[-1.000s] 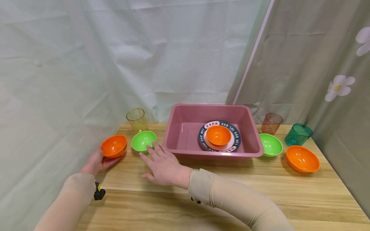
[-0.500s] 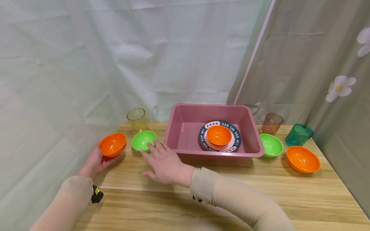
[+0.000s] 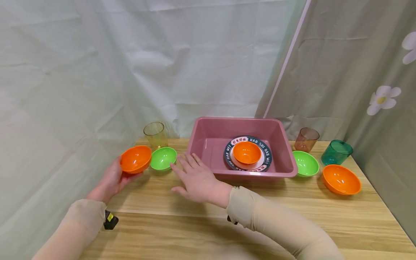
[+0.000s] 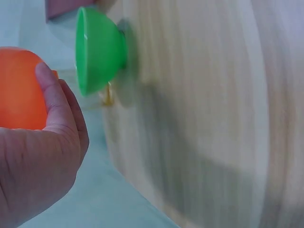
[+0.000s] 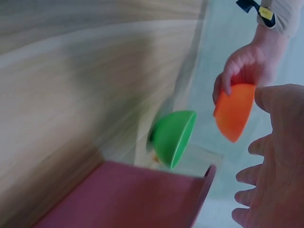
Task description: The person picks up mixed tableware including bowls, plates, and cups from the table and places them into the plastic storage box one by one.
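An orange bowl (image 3: 135,159) is held off the table by my left hand (image 3: 112,180); in the left wrist view the thumb (image 4: 53,95) lies along its outside. Just right of it, a small green bowl (image 3: 163,159) stands upright on the table. My right hand (image 3: 199,180) hovers palm down with fingers spread, between the green bowl and the pink basin (image 3: 240,174), holding nothing. Inside the basin, a second orange bowl (image 3: 247,152) sits on a patterned plate (image 3: 265,159). The right wrist view shows the held bowl (image 5: 235,111) apart from the right hand (image 5: 280,166).
A yellow clear cup (image 3: 155,135) stands behind the green bowl. Right of the basin are a brownish cup (image 3: 306,139), a teal cup (image 3: 336,152), another green bowl (image 3: 305,164) and a larger-looking orange bowl (image 3: 341,180). Curtains (image 3: 195,61) hang behind the wooden table (image 3: 195,231).
My left hand has raised the orange bowl and carried it right, close to the green bowl. My right hand has drawn back slightly to the right. The basin and its contents look unchanged.
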`<action>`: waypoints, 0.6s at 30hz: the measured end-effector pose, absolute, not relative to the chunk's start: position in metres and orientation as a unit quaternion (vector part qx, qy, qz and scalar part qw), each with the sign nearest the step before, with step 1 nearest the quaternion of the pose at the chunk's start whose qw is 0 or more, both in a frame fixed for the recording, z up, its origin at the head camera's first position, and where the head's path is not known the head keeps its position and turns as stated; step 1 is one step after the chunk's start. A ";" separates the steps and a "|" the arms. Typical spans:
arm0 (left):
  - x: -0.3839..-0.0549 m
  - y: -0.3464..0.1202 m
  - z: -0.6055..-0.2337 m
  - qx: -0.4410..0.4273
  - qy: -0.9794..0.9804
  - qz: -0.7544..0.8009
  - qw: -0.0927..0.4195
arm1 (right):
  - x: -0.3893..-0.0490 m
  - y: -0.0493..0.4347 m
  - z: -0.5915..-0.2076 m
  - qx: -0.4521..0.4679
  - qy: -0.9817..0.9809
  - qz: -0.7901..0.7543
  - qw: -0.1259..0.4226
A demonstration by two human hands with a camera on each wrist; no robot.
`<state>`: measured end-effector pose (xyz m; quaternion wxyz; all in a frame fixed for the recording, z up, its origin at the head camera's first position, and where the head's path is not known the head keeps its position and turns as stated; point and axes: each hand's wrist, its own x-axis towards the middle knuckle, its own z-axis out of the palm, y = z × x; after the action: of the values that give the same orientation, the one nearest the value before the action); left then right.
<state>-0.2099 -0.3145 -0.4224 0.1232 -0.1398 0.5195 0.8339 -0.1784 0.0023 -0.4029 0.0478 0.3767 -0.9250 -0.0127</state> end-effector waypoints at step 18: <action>-0.204 -0.233 -0.380 -0.053 0.589 0.787 0.173 | -0.186 0.092 -0.386 0.346 -0.935 0.004 0.077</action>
<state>-0.2036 -0.2335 -0.3797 0.1733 -0.0530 0.5892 0.7874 -0.1856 0.0920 -0.3862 0.0767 0.3462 -0.9350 0.0039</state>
